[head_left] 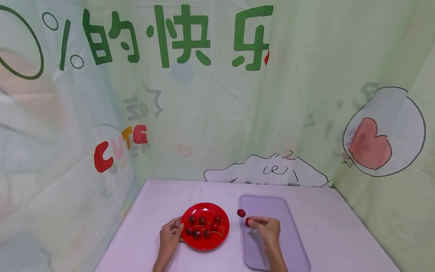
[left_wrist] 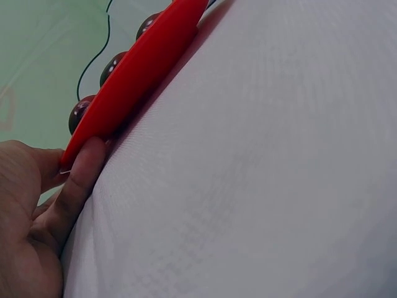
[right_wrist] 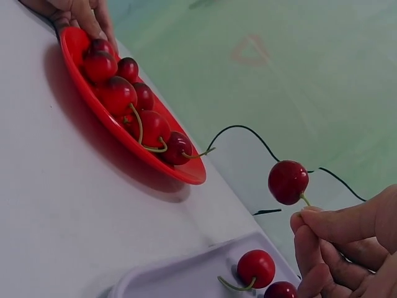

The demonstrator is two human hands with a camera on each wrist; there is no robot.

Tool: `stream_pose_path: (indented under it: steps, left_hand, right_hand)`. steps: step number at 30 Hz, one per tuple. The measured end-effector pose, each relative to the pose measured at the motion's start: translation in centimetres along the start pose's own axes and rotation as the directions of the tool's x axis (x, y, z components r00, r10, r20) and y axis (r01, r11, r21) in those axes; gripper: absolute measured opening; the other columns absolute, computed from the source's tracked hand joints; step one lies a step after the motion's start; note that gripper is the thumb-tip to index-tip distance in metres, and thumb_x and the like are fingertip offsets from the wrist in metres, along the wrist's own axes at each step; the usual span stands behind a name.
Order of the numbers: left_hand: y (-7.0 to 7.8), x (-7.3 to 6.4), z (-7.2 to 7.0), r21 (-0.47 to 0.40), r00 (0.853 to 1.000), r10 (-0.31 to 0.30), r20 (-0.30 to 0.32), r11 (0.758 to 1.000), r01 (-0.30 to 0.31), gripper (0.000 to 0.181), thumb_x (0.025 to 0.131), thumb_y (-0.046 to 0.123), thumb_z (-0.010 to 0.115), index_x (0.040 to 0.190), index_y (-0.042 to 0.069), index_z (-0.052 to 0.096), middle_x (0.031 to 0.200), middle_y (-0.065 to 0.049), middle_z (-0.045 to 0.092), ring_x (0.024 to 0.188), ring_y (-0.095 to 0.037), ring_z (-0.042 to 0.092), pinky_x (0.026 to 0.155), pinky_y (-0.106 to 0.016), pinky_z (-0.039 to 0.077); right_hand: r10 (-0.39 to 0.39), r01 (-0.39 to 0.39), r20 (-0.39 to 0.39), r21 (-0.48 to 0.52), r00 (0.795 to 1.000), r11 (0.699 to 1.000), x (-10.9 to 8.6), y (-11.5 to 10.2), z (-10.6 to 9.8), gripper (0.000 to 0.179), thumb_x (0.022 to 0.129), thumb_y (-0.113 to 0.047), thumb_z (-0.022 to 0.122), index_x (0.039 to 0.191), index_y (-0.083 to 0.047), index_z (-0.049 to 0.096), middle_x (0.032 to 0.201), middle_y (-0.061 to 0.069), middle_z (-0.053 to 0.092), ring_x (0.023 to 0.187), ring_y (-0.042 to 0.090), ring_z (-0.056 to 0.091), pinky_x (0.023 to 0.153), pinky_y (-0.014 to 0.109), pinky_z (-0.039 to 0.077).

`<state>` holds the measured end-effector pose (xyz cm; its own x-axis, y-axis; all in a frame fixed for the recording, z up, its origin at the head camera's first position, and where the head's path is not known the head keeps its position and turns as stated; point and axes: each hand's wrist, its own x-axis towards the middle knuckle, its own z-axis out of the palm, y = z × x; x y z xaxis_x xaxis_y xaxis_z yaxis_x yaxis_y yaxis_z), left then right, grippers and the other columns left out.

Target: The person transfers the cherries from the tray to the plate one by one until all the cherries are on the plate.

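Note:
My left hand (head_left: pixel 170 236) grips the left rim of a red plate (head_left: pixel 204 246), thumb at the rim and a finger beneath it. Several dark red cherries (right_wrist: pixel 118 94), some with green stems, lie on this plate. Between thumb and fingertips, my right hand (head_left: pixel 266 228) pinches a cherry (right_wrist: pixel 288 182) by its stem. That fruit hangs in the air above the left side of a pale purple tray (head_left: pixel 289 234). Below the hand, two more cherries show in the tray in the right wrist view, one bright red cherry (right_wrist: pixel 255 268) and one darker cherry (right_wrist: pixel 281 290) partly cut off.
The plate and tray stand side by side on a table with a pale cloth (head_left: pixel 163 200). Printed pale green curtains (head_left: pixel 217 124) hang behind the table and along both sides.

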<state>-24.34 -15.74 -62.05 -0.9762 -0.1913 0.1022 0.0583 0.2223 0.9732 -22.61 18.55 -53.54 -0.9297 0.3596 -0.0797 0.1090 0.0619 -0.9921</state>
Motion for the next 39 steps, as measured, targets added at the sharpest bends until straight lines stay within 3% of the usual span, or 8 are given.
stream_pose_path:
  steps: [5, 18, 32, 39]
  left_hand:
    - [0.2, 0.0, 0.0, 0.007, 1.000, -0.003, -0.001, 1.000, 0.003, 0.037, 0.106, 0.003, 0.068, 0.143, -0.002, 0.067, 0.115, -0.022, 0.076, 0.076, -0.014, 0.074, 0.058, -0.027, 0.065]
    - [-0.5, 0.4, 0.2, 0.034, 1.000, 0.002, -0.011, 0.999, -0.002, 0.036, 0.106, 0.002, 0.067, 0.142, 0.000, 0.069, 0.117, -0.021, 0.078, 0.077, -0.013, 0.073, 0.058, -0.027, 0.065]
    - [-0.5, 0.2, 0.0, -0.003, 1.000, 0.001, 0.000, 1.000, -0.001, 0.038, 0.105, 0.001, 0.068, 0.143, -0.003, 0.068, 0.113, -0.022, 0.077, 0.077, -0.014, 0.074, 0.057, -0.028, 0.065]
    - [-0.2, 0.1, -0.1, -0.006, 1.000, 0.003, 0.000, 1.000, -0.003, 0.038, 0.106, 0.001, 0.068, 0.143, -0.004, 0.067, 0.112, -0.023, 0.076, 0.077, -0.015, 0.076, 0.058, -0.028, 0.066]
  right_hand:
    - [-0.023, 0.022, 0.023, 0.035, 0.999, 0.999, 0.1, -0.1, 0.8, 0.021, 0.089, 0.007, 0.083, 0.107, 0.017, 0.079, 0.086, 0.017, 0.083, 0.069, 0.009, 0.077, 0.067, 0.012, 0.055]
    - [-0.036, 0.036, 0.027, -0.015, 0.999, 0.999, -0.2, -0.5, 1.7, 0.018, 0.089, 0.005, 0.083, 0.104, 0.014, 0.080, 0.088, 0.020, 0.083, 0.070, 0.014, 0.077, 0.065, 0.017, 0.058]
    - [-0.041, 0.042, 0.060, -0.011, 0.997, 0.999, -0.3, -0.7, 3.4, 0.018, 0.087, 0.006, 0.083, 0.103, 0.013, 0.081, 0.083, 0.017, 0.083, 0.067, 0.013, 0.075, 0.063, 0.021, 0.061]
    - [-0.093, 0.096, 0.081, -0.025, 0.992, 0.995, -0.2, -0.4, 4.4, 0.015, 0.086, 0.009, 0.083, 0.100, 0.014, 0.081, 0.081, 0.019, 0.082, 0.065, 0.014, 0.074, 0.063, 0.019, 0.060]
